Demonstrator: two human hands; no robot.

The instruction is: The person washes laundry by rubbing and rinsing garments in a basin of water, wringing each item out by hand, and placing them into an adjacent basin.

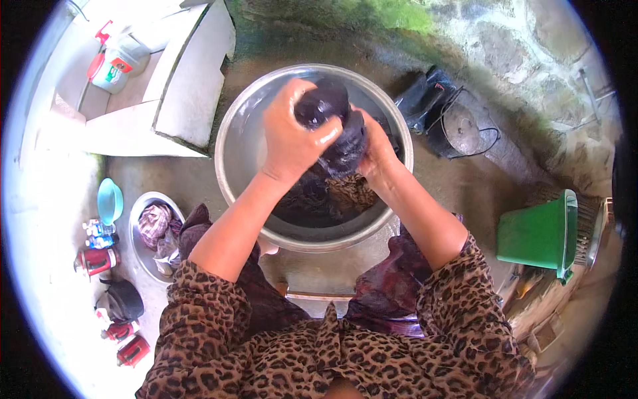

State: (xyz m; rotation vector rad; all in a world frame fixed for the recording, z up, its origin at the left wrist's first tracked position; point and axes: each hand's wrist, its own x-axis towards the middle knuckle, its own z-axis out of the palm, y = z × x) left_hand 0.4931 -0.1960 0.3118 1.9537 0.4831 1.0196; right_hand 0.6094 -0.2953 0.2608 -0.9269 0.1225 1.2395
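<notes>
A bunched, wet, dark cloth (pixel 344 152) is held between my two hands above a wide metal basin (pixel 319 245). My left hand (pixel 289 132) curls over its upper left part, with thumb and fingers spread around a rounded bulge. On the other side, my right hand (pixel 377 144) grips its right edge; those fingers are partly hidden behind the cloth. Both hands look wet. Below them, more dark laundry (pixel 306 194) lies in the water of the basin, beside a brown patterned cloth (pixel 353 192).
A smaller metal basin (pixel 134 232) with clothes stands at left, near a teal bowl (pixel 110 202), plastic bottles (pixel 99 235) and a red jug (pixel 97 262). A white masonry block (pixel 192 95) is upper left. At right are a lidded black pot (pixel 461 128) and a green bucket (pixel 532 234).
</notes>
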